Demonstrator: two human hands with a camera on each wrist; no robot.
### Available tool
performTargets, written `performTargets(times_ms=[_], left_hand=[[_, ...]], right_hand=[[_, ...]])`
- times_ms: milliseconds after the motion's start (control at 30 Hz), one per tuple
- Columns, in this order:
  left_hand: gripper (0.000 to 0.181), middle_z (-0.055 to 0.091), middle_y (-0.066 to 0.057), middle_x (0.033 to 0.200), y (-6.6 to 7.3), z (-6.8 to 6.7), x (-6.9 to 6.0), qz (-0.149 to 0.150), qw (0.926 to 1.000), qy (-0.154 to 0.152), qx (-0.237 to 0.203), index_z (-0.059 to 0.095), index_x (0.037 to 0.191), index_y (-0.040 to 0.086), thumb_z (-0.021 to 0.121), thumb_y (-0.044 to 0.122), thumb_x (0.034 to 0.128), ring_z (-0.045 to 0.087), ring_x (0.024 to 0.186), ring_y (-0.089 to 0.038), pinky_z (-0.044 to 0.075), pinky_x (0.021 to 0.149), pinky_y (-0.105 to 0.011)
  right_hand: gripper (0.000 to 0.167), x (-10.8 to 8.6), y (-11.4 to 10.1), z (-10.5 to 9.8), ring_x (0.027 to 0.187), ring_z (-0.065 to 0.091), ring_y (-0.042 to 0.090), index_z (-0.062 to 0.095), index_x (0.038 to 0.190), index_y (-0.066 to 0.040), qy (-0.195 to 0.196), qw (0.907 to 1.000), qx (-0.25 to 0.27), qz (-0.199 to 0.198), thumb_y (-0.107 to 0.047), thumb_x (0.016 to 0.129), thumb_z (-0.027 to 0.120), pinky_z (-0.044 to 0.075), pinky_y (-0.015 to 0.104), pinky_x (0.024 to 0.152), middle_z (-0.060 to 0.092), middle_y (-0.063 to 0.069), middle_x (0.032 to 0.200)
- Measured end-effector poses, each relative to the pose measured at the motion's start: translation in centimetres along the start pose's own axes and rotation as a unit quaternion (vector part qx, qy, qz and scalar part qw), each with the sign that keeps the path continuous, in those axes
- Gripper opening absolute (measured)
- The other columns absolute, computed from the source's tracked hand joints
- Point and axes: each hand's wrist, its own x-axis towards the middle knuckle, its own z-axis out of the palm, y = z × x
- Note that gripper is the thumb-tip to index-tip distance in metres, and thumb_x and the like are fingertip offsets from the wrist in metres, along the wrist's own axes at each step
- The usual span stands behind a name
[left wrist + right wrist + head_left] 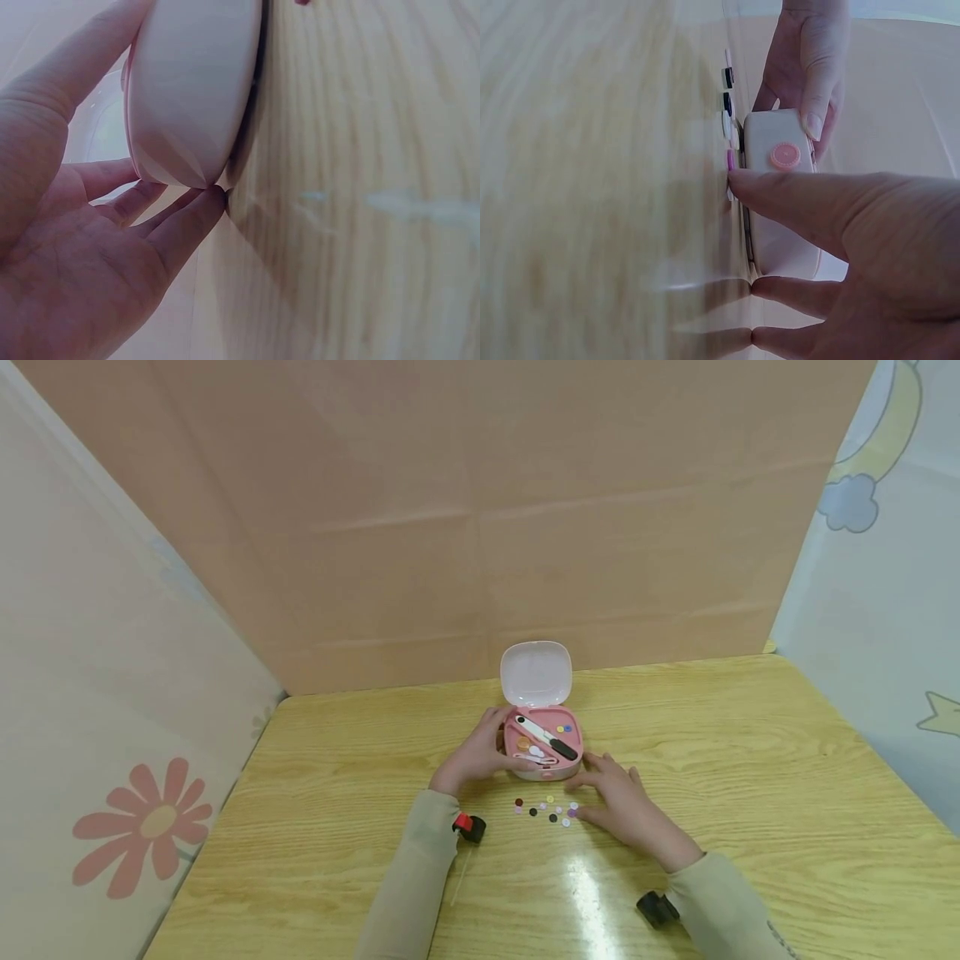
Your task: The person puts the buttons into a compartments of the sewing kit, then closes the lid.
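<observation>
Head view: the case (566, 771) stands on the table (337, 827), at 5 o'clock from the frame's centre. Judged to be light, stiff, smooth plastic, likely to slide if pushed; best held low by both side walls, clear of the raised lid (536, 674) at 12 o'clock, whose hinge looks the weak point. Walls pale and glossy, corners rounded; the latch (785, 155) is a ribbed pink disc. Inside, a slim white-and-black tool (544, 735) lies slantwise, loose enough to shift if tilted.

The left hand (480, 753), at the case's 9 o'clock, grips its corner, thumb on the near edge, fingers against the side. The right hand (621, 802), at 4 o'clock, is spread, thumb at a purple button (730, 160); contact cannot be confirmed. Small, flat, round buttons (552, 818) lie at 6 o'clock. The table is wood-grained with a sheen; behind it hangs a creased brown sheet (390, 552).
</observation>
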Motion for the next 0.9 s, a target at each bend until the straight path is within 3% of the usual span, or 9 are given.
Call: performTargets(times_ms=[167,600,900], left_hand=[[0.095,0.035,0.0,0.136,-0.01,0.02,0.01,0.004,1.0,-0.001,-0.005,0.031,0.149,0.021,0.085,0.029,0.0715,0.042,0.121,-0.018,0.042,0.098,-0.028],[0.095,0.036,-0.001,0.133,0.3,-0.03,-0.24,0.003,1.0,0.002,-0.003,0.032,0.149,0.021,0.086,0.03,0.0709,0.043,0.119,-0.018,0.042,0.099,-0.032],[0.094,0.036,0.0,0.134,0.2,0.05,-0.14,0.003,0.9999,0.002,-0.012,0.032,0.149,0.021,0.085,0.028,0.0719,0.042,0.123,-0.017,0.04,0.101,-0.031]], right_hand=[[0.015,0.07,-0.13,0.0,0.129,0.025,0.058,0.066,0.085,-0.025,0.005,1.0,-0.002,-0.001,-0.018,0.08,0.078,0.01,0.081,0.092,0.038,0.029,0.142],[0.019,0.24,0.03,0.09,0.129,0.023,0.059,0.063,0.073,-0.028,0.008,1.0,0.006,0.002,-0.018,0.078,0.079,0.007,0.08,0.092,0.038,0.03,0.141],[0.022,0.4,0.05,0.14,0.13,0.025,0.057,0.06,0.069,-0.024,0.008,0.9998,0.004,0.016,-0.017,0.078,0.078,0.008,0.08,0.093,0.038,0.031,0.141]])
